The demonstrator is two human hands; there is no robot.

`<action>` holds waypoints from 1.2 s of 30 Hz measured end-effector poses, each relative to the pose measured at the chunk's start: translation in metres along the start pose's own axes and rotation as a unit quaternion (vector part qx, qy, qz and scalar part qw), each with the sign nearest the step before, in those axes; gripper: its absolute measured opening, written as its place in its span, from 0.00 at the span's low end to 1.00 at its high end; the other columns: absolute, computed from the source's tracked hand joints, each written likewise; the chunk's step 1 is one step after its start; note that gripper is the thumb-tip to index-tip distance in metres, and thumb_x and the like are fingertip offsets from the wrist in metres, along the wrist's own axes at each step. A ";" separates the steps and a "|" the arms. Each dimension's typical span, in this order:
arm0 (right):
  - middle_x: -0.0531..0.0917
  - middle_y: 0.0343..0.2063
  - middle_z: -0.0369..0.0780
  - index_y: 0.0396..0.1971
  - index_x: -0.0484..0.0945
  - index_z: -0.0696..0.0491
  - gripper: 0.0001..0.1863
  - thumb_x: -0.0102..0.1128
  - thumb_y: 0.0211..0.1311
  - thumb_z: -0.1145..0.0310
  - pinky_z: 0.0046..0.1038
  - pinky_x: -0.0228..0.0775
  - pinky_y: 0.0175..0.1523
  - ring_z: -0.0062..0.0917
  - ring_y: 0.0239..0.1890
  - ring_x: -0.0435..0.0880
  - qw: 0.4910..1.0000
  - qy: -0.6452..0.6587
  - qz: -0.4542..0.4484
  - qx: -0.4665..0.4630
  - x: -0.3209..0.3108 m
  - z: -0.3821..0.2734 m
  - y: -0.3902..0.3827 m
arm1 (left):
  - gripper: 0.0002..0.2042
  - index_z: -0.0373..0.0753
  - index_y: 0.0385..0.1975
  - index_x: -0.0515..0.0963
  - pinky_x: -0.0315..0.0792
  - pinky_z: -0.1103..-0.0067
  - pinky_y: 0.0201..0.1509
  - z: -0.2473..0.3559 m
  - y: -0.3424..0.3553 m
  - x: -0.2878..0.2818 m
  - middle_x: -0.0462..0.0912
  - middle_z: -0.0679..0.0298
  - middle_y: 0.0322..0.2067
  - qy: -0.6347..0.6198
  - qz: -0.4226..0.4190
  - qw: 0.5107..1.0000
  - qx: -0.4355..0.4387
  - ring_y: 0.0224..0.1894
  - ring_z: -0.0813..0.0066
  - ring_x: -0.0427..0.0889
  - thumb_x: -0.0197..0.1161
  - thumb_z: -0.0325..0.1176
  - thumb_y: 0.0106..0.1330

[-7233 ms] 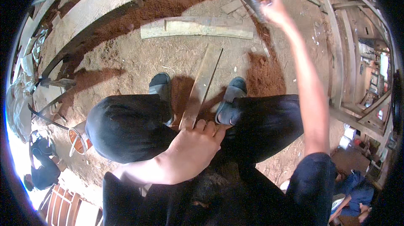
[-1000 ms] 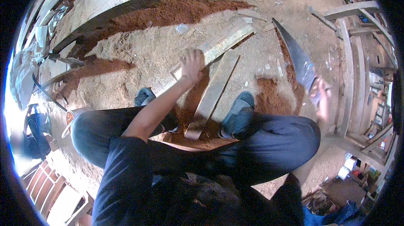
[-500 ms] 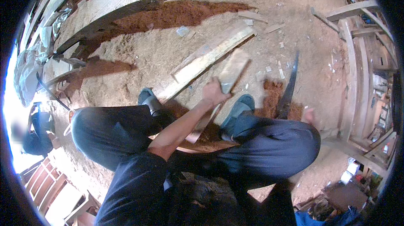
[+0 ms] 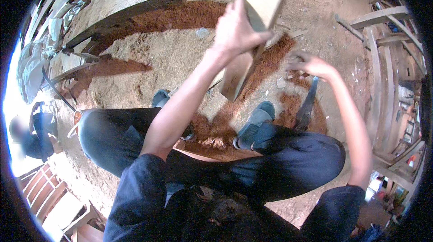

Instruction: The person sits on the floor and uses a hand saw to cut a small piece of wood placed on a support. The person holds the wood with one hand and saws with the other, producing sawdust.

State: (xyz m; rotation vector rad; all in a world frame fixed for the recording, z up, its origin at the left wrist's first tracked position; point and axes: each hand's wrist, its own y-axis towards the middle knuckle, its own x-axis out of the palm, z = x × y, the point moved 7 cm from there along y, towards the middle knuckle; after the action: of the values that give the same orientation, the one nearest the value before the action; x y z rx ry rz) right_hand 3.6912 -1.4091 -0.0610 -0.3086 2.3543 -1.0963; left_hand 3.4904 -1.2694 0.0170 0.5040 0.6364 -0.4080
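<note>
My left hand [image 4: 234,32] grips a pale wooden plank [image 4: 269,0] by its near edge, fingers on the far face and thumb across it. The plank is raised and tilted above the ground, its upper end running out of the top of the picture and its lower end near my feet. To the right of the plank, my right hand [image 4: 310,64] hangs in the air, fingers loosely bent and apart, slightly blurred, with nothing seen in it. Below it a long dark tapering blade [image 4: 307,104] lies on the ground beside my right foot.
Sawdust [image 4: 212,142] and small wood scraps cover the ground between my sandals [image 4: 257,118]. A large curved timber [image 4: 135,5] lies at the far left. Wooden frames [image 4: 383,84] stand along the right, and a wooden chair-like frame [image 4: 52,192] sits at the lower left.
My left hand has risen and moved away from me, lifting the plank off the ground. My right hand, low by my right knee before, has come up toward the plank.
</note>
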 end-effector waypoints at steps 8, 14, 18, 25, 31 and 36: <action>0.78 0.45 0.41 0.50 0.72 0.56 0.30 0.70 0.55 0.52 0.34 0.78 0.42 0.26 0.45 0.78 0.910 0.399 0.112 -0.012 0.213 -0.020 0.186 | 0.33 0.31 0.38 0.75 0.77 0.73 0.41 -0.001 0.001 -0.124 0.84 0.52 0.31 0.003 0.120 0.987 -0.105 0.34 0.66 0.85 0.78 0.52 0.41; 0.78 0.46 0.41 0.51 0.72 0.55 0.30 0.70 0.55 0.52 0.35 0.77 0.44 0.26 0.45 0.78 0.909 0.365 0.194 0.044 0.312 -0.102 0.248 | 0.33 0.32 0.42 0.72 0.76 0.72 0.44 -0.034 -0.025 -0.193 0.83 0.51 0.35 0.014 0.197 0.978 -0.069 0.37 0.64 0.84 0.79 0.46 0.40; 0.78 0.46 0.40 0.51 0.72 0.54 0.30 0.70 0.55 0.52 0.35 0.76 0.46 0.26 0.45 0.78 0.898 0.372 0.228 0.062 0.305 -0.089 0.251 | 0.31 0.31 0.42 0.72 0.76 0.73 0.45 -0.050 -0.032 -0.203 0.83 0.52 0.36 -0.038 0.185 0.977 -0.098 0.38 0.66 0.84 0.78 0.43 0.41; 0.77 0.47 0.39 0.52 0.72 0.52 0.30 0.70 0.54 0.51 0.36 0.75 0.48 0.26 0.46 0.78 0.870 0.467 0.155 0.048 0.296 -0.021 0.209 | 0.30 0.31 0.41 0.73 0.76 0.72 0.45 -0.065 -0.040 -0.213 0.83 0.51 0.35 -0.045 0.204 0.974 -0.087 0.37 0.66 0.84 0.78 0.42 0.42; 0.75 0.53 0.39 0.56 0.69 0.47 0.32 0.69 0.53 0.53 0.41 0.73 0.51 0.32 0.53 0.75 0.874 0.478 0.093 -0.001 0.289 0.120 0.149 | 0.32 0.32 0.41 0.74 0.77 0.71 0.44 -0.047 -0.041 -0.216 0.83 0.51 0.35 -0.047 0.205 0.975 -0.075 0.37 0.63 0.84 0.79 0.46 0.41; 0.69 0.59 0.47 0.62 0.61 0.55 0.47 0.72 0.44 0.50 0.48 0.66 0.59 0.40 0.61 0.69 0.844 0.375 0.350 0.156 0.247 0.144 0.117 | 0.31 0.32 0.39 0.74 0.77 0.73 0.43 -0.035 -0.035 -0.207 0.84 0.54 0.33 -0.010 0.207 0.978 -0.031 0.35 0.68 0.84 0.79 0.48 0.42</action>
State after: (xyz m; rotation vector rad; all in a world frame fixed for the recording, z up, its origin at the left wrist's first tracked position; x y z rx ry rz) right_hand 3.5641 -1.5267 -0.3164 1.2186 2.4560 -1.3042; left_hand 3.3054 -1.2357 0.1162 0.5558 0.5056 0.0009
